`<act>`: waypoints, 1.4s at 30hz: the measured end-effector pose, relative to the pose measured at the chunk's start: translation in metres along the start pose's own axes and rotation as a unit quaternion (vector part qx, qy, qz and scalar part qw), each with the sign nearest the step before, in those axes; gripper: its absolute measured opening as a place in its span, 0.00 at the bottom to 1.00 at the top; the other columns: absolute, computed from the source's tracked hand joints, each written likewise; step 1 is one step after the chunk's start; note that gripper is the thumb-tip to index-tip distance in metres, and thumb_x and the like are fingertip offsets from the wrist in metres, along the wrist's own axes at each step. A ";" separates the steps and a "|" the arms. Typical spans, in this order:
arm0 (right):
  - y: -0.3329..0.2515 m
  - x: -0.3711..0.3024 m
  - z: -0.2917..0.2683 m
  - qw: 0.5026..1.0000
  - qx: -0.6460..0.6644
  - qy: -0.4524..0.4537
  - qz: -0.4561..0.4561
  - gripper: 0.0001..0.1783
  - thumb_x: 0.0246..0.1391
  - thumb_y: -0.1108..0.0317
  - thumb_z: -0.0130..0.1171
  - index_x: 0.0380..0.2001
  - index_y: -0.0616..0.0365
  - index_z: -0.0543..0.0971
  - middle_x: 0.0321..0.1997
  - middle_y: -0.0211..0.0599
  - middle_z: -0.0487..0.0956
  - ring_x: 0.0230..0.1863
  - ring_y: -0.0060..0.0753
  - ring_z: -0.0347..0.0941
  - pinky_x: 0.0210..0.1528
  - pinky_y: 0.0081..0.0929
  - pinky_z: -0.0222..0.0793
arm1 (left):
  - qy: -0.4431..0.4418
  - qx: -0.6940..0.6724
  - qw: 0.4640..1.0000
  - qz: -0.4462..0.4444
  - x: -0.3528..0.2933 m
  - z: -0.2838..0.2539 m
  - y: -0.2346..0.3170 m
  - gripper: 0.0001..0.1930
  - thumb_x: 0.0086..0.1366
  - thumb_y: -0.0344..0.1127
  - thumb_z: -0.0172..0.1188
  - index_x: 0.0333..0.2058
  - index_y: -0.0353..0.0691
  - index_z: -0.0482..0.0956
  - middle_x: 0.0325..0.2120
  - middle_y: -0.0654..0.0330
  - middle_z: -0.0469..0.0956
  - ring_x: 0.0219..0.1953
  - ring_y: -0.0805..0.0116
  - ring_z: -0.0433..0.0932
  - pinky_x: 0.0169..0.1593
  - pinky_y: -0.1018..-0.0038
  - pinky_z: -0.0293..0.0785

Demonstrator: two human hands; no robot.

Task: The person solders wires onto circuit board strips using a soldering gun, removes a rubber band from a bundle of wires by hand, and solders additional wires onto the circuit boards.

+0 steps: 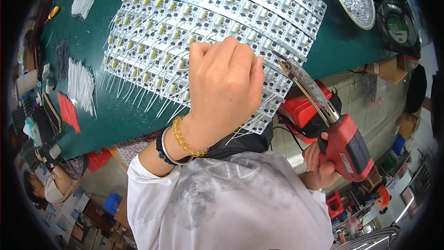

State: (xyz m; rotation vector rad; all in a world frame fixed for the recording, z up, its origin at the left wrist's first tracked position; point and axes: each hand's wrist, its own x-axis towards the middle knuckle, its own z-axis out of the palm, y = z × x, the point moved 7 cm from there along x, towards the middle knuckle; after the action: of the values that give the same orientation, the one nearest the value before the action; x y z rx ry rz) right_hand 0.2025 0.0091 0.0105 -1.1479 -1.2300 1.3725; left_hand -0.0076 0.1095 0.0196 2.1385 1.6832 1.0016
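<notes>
My left hand is closed above a panel of small white circuit boards, back of the hand up. Its fingertips are turned away, so what they pinch is hidden. Thin white wires stick out from many boards on the panel's left and lower side. In my right hand is a red soldering gun, gripped by its handle. The gun's metal barrel points up and left, and its tip is over the panel's right part, beside my left hand. Whether the tip touches a board, I cannot tell.
White wires, red wires and dark wires lie in bundles on the green table. A dish of silvery scraps and a black fan stand at the far right. Another person sits at left.
</notes>
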 end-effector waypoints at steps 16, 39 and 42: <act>0.001 -0.014 -0.020 0.999 0.018 -0.021 0.026 0.43 0.52 0.38 0.53 0.56 0.67 0.59 0.11 0.24 0.64 0.11 0.20 0.60 0.17 0.20 0.57 | -0.036 0.002 0.999 0.007 -0.002 -0.006 0.018 0.09 0.48 0.24 0.63 0.27 0.41 0.73 0.29 0.63 0.72 0.35 0.63 0.70 0.42 0.67 0.58; 0.017 -0.030 -0.032 0.999 0.002 0.037 0.006 0.38 0.53 0.41 0.54 0.47 0.72 0.65 0.12 0.26 0.66 0.11 0.19 0.60 0.15 0.20 0.54 | -0.020 0.004 1.000 -0.007 -0.006 0.006 0.004 0.10 0.42 0.24 0.62 0.22 0.43 0.71 0.27 0.64 0.72 0.31 0.66 0.69 0.41 0.69 0.57; 0.025 -0.026 -0.029 0.879 0.266 -0.334 -0.214 0.38 0.54 0.42 0.53 0.49 0.71 0.64 0.12 0.26 0.66 0.11 0.20 0.60 0.16 0.20 0.55 | -0.017 0.000 1.000 -0.004 -0.005 0.005 0.006 0.10 0.42 0.24 0.62 0.22 0.43 0.70 0.26 0.64 0.72 0.31 0.66 0.69 0.41 0.69 0.57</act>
State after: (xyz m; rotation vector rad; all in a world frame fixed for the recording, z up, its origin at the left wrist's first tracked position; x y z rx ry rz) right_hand 0.2329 -0.0147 -0.0148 0.0171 -1.3318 1.6578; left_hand -0.0002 0.1039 0.0179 2.1343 1.6757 0.9576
